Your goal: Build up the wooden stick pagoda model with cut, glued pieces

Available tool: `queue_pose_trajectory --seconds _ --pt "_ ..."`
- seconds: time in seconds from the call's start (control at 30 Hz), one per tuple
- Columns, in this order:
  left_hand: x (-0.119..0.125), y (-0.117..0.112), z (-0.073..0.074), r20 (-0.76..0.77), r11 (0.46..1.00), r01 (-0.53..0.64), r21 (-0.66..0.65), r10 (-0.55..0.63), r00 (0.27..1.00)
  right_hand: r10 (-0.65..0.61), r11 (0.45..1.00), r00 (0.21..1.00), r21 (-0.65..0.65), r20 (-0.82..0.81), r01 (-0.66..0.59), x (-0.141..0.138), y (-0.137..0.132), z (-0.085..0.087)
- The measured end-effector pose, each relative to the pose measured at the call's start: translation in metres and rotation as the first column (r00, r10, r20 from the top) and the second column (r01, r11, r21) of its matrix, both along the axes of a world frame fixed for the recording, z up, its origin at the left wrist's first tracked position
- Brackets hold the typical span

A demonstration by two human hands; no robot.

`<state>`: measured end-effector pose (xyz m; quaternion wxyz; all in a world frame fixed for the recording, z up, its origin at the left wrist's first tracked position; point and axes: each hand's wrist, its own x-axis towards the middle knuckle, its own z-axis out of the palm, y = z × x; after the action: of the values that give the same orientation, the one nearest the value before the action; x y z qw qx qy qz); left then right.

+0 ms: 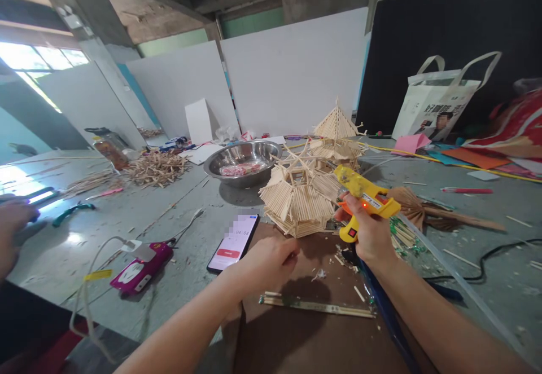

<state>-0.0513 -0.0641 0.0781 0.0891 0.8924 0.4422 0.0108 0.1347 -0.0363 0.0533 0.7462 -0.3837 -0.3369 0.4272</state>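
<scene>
My right hand grips a yellow hot glue gun, with a small red light glowing on its side. A clear glue stick runs out of its back end. Curled fingers close my left hand at the lower front edge of a wooden-stick roof model; what they pinch, if anything, is hidden. The gun's nozzle end is beside the right of this model. Behind it rises a taller pointed stick pavilion. Below my hands, a wrapped bundle of sticks lies on a brown board.
Left of the model are a lit phone, a steel basin and a magenta power strip with cables. A stick heap lies farther back. Another person's hand is at far left. A tote bag stands back right.
</scene>
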Motion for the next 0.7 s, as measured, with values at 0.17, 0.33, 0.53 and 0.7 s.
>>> queue_pose_trajectory --seconds 0.17,0.33,0.53,0.7 --pt "0.026 0.018 0.028 0.407 0.999 -0.046 0.028 0.031 0.913 0.14 0.99 0.99 -0.028 0.006 -0.139 -0.003 -0.005 0.006" --pt "0.046 0.033 0.025 0.57 0.987 -0.158 -0.02 0.141 0.809 0.258 0.966 0.966 -0.014 -0.024 -0.259 -0.003 -0.008 0.013" --pt "0.051 0.035 0.011 0.659 0.985 -0.148 -0.094 0.173 0.732 0.245 0.969 0.968 -0.028 0.058 -0.244 -0.001 -0.005 0.011" --pt "0.053 0.034 0.006 0.751 0.967 -0.103 -0.234 0.247 0.612 0.191 0.981 0.978 -0.036 0.09 -0.188 -0.002 -0.003 0.007"
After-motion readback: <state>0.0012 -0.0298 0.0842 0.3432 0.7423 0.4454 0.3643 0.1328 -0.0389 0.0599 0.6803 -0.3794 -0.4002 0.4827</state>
